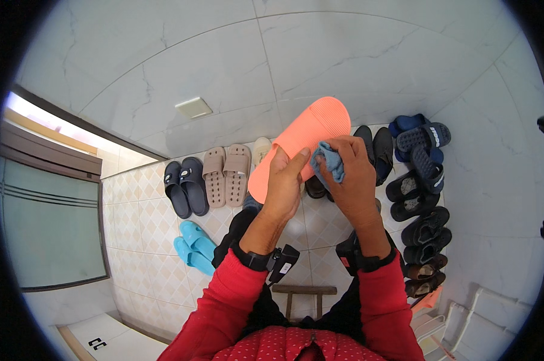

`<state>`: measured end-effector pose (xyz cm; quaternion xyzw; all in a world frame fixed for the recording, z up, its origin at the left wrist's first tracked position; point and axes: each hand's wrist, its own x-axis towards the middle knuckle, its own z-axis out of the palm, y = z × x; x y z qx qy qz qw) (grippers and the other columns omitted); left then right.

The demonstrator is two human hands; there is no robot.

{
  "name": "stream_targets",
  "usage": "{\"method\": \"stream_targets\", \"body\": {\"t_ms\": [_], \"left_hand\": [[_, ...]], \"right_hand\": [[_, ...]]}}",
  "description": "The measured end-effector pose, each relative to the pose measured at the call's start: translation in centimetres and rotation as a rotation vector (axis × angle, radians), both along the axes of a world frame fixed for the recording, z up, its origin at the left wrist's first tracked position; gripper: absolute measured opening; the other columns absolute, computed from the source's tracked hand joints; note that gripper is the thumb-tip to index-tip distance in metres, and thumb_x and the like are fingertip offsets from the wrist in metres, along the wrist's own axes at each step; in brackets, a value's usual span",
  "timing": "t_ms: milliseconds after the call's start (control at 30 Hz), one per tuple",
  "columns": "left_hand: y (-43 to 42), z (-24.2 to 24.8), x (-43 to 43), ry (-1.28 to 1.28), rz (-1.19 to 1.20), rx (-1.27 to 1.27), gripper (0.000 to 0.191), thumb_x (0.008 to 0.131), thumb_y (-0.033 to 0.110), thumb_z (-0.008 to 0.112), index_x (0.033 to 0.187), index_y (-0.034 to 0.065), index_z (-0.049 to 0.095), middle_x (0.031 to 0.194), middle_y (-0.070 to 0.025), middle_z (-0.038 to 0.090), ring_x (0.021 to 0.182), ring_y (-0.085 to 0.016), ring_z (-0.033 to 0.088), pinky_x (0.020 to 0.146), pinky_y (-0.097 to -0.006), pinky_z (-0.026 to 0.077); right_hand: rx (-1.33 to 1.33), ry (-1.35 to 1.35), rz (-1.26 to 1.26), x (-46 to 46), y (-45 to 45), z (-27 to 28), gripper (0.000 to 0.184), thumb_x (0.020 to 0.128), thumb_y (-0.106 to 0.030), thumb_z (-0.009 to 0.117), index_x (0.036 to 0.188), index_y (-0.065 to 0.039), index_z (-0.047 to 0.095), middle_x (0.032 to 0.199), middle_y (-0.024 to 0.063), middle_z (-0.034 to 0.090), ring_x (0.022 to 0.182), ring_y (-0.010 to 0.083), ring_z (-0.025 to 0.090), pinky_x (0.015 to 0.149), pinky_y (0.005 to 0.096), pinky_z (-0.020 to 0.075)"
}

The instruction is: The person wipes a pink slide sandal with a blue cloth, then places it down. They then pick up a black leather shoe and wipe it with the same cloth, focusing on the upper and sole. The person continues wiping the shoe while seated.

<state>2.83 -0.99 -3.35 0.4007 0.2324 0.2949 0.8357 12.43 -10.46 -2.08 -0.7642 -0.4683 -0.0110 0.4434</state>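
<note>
An orange slipper (pixel 317 124) is held up in front of me, tilted with one end toward the upper right. My left hand (pixel 283 185) grips it near the middle, the thumb resting on its edge. In my right hand (pixel 355 176) is a bunched blue cloth (pixel 328 162), pressed against the slipper's right edge. Ridges run across the slipper's upper end. The right hand and cloth hide part of its lower right side.
Grey slippers (pixel 193 185), beige slippers (pixel 235 176) and black shoes (pixel 382 153) line the tiled wall (pixel 226 58). Bright blue slippers (pixel 195 239) lie at left. Several more shoes (pixel 425 225) run down the right wall. A wooden stool (pixel 304 289) shows between my legs.
</note>
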Motion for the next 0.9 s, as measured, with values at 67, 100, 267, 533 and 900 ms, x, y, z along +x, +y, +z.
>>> {"method": "stream_targets", "body": {"t_ms": [67, 100, 267, 533, 900], "left_hand": [[0.0, -0.1, 0.1, 0.003, -0.005, 0.001, 0.035, 0.097, 0.012, 0.052, 0.130, -0.0004, 0.046, 0.122, -0.0069, 0.059, 0.106, -0.012, 0.058, 0.086, -0.0277, 0.049], [-0.1, -0.2, 0.1, 0.004, -0.007, 0.004, 0.037, 0.097, 0.012, 0.051, 0.131, 0.0001, 0.045, 0.125, -0.0083, 0.058, 0.110, -0.015, 0.058, 0.090, -0.0308, 0.050], [0.2, -0.5, -0.2, 0.004, -0.061, -0.001, 0.040, 0.097, 0.011, 0.051, 0.135, -0.0002, 0.041, 0.131, -0.0111, 0.056, 0.116, -0.021, 0.058, 0.095, -0.0362, 0.050], [0.8, -0.9, 0.0, -0.138, 0.009, -0.085, 0.041, 0.097, 0.009, 0.051, 0.135, -0.0006, 0.040, 0.133, -0.0127, 0.054, 0.119, -0.024, 0.057, 0.099, -0.0388, 0.049], [0.7, 0.6, -0.4, -0.256, -0.010, -0.236, 0.034, 0.099, 0.015, 0.050, 0.127, -0.0052, 0.050, 0.127, -0.0124, 0.058, 0.119, -0.018, 0.055, 0.101, -0.0320, 0.044]], "right_hand": [[0.019, -0.034, -0.052, 0.0, 0.1, -0.1, 0.027, 0.084, -0.017, 0.070, 0.108, -0.008, 0.061, 0.102, 0.0105, 0.059, 0.092, 0.0291, 0.062, 0.076, 0.0346, 0.0514], [0.037, -0.047, -0.078, 0.0, 0.2, -0.2, 0.024, 0.086, -0.017, 0.068, 0.105, -0.006, 0.062, 0.100, 0.0108, 0.061, 0.089, 0.0293, 0.062, 0.077, 0.0337, 0.0509], [0.197, 0.281, -0.202, 0.6, 0.5, -0.7, 0.020, 0.089, -0.019, 0.068, 0.102, -0.006, 0.060, 0.086, 0.0057, 0.062, 0.074, 0.0171, 0.061, 0.070, 0.0291, 0.0500], [0.423, 0.758, -0.049, 1.3, -0.2, 0.0, 0.021, 0.092, -0.017, 0.066, 0.105, -0.002, 0.060, 0.087, -0.0005, 0.062, 0.078, 0.0083, 0.056, 0.074, 0.0251, 0.0481], [0.095, 0.135, 0.038, 0.5, 0.1, 0.9, 0.049, 0.078, -0.011, 0.075, 0.123, -0.005, 0.055, 0.115, 0.0148, 0.057, 0.098, 0.0268, 0.061, 0.084, 0.0346, 0.0504]]}}
